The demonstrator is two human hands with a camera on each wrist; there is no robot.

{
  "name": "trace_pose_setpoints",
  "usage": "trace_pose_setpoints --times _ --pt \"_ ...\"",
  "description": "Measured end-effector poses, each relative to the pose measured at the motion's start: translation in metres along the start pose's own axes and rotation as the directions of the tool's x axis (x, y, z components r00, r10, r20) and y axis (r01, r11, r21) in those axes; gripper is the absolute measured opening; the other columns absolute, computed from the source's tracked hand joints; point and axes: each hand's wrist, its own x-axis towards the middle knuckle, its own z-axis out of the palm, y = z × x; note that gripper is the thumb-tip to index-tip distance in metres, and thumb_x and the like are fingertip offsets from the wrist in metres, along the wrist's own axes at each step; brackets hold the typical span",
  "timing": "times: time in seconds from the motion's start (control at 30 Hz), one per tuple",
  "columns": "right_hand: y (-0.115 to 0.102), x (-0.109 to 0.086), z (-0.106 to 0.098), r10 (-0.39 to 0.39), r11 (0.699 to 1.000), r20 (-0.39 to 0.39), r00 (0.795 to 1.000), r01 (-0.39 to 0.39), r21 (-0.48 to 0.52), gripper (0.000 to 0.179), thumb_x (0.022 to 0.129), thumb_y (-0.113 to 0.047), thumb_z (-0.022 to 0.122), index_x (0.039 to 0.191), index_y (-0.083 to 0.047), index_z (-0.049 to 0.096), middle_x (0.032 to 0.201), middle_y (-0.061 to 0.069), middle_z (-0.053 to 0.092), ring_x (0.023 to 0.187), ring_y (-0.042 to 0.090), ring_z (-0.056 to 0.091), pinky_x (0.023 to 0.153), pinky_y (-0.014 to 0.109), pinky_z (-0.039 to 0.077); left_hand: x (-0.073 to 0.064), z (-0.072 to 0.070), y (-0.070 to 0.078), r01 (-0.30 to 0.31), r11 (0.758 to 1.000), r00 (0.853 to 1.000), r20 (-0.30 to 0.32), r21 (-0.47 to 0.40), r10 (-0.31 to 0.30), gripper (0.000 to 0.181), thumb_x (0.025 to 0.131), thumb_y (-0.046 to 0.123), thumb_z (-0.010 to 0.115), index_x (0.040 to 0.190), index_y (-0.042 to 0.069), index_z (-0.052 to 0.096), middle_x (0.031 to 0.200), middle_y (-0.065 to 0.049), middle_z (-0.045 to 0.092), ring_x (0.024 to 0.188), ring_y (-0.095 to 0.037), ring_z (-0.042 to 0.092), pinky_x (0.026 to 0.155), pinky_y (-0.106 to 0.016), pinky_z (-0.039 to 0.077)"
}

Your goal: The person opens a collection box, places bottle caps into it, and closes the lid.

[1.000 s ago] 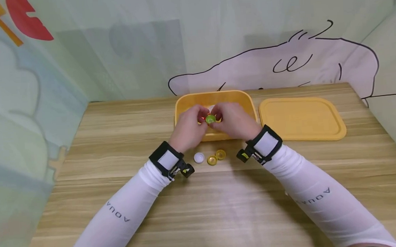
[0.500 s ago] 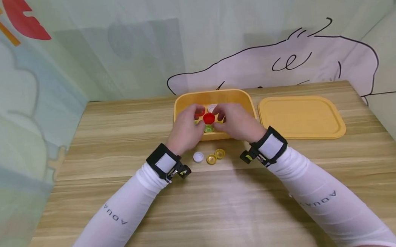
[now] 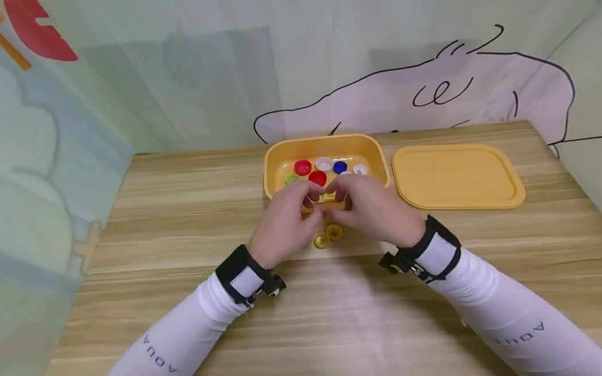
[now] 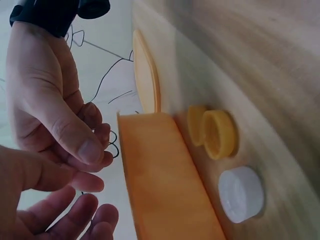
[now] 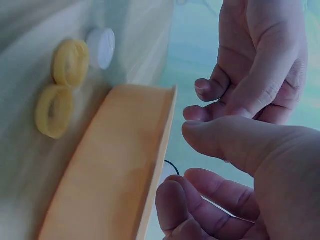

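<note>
My left hand (image 3: 287, 223) and right hand (image 3: 377, 209) hover side by side over the near rim of a yellow plastic box (image 3: 273, 161). Both have loosely bent fingers with nothing between them, and in the wrist views the two hands come very close together. Inside the box lie several bottle caps, among them a red cap (image 3: 317, 178), a blue cap (image 3: 340, 167) and a white cap (image 3: 324, 163). Two gold caps (image 4: 220, 134) and another white cap (image 4: 241, 194) lie on the table before the box. From the head view, my left hand hides that white cap.
A flat yellow lid (image 3: 458, 175) lies on the wooden table (image 3: 189, 218) just right of the box. Behind the table hangs a curtain (image 3: 197, 91) with cartoon drawings.
A green cap was between my hands a second ago; half a second ago it was down in the box. Both hands have since drawn back toward me, uncovering more caps inside.
</note>
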Motion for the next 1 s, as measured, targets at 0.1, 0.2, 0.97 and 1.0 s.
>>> trace_pose_setpoints --times 0.1,0.2,0.97,1.0 --pt "-0.001 -0.01 0.002 0.001 1.0 0.023 1.0 0.0 -0.009 0.03 0.078 -0.028 0.074 0.1 -0.011 0.064 0.078 -0.002 0.059 0.068 0.014 0.052 0.057 0.027 0.047 -0.007 0.005 0.001 -0.039 0.998 0.998 0.043 0.05 0.037 0.023 0.085 0.02 0.064 0.106 0.011 0.059 0.096 0.001 0.057 0.083 -0.009 0.048 0.074 -0.023 0.048" --pt "0.0 -0.018 0.005 0.003 1.0 0.049 0.999 -0.003 -0.015 0.031 0.078 -0.028 0.074 0.101 -0.011 0.064 0.078 -0.001 0.06 0.067 0.014 0.051 0.056 0.028 0.046 -0.012 0.011 -0.001 -0.071 0.992 0.995 0.083 0.104 0.062 0.026 0.085 0.023 0.066 0.106 0.01 0.059 0.098 0.0 0.058 0.082 -0.01 0.047 0.072 -0.024 0.046" --pt "0.025 -0.031 0.04 -0.002 0.997 0.111 0.994 0.01 -0.077 0.03 0.076 -0.022 0.075 0.099 -0.009 0.062 0.084 0.002 0.059 0.074 0.014 0.049 0.065 0.031 0.045 -0.017 0.053 -0.011 -0.093 0.868 0.983 0.186 0.488 0.001 0.032 0.083 0.037 0.066 0.102 0.012 0.061 0.088 0.002 0.049 0.083 -0.016 0.039 0.075 -0.032 0.041" --pt "0.026 -0.031 0.041 -0.002 0.997 0.11 0.994 0.011 -0.077 0.029 0.076 -0.021 0.075 0.099 -0.008 0.062 0.084 0.002 0.059 0.075 0.014 0.049 0.066 0.031 0.046 -0.016 0.053 -0.011 -0.093 0.867 0.983 0.183 0.49 0.002 0.03 0.083 0.036 0.066 0.101 0.012 0.061 0.087 0.002 0.049 0.083 -0.016 0.039 0.074 -0.032 0.041"
